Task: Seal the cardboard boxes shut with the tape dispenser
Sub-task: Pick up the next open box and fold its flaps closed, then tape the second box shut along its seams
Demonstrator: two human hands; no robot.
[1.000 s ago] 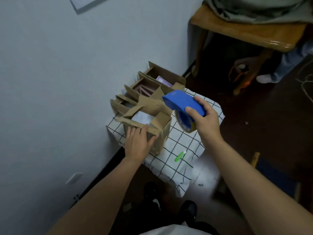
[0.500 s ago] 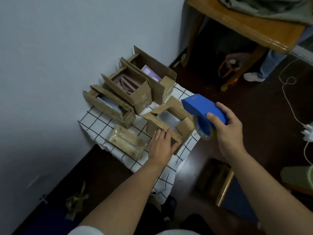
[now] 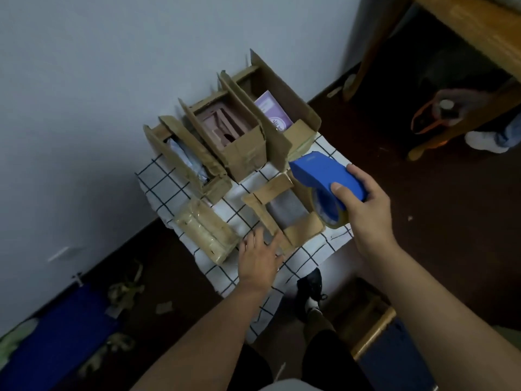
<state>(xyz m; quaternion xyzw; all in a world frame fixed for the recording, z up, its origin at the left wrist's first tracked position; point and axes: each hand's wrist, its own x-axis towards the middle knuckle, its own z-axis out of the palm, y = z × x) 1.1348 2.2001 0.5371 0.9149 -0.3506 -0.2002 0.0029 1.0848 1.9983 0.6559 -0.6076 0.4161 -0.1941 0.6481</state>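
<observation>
the open box sits at the tabletop's near edge, flaps up. the left hand lies flat against its side; the right hand grips the tape dispenser above. best fold both flaps flat before taping.

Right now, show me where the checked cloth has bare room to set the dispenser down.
Bare checked cloth shows at the near corner, beside the left hand, and a strip left of the sealed box. The back is crowded with three open boxes; the centre holds the open box.
</observation>
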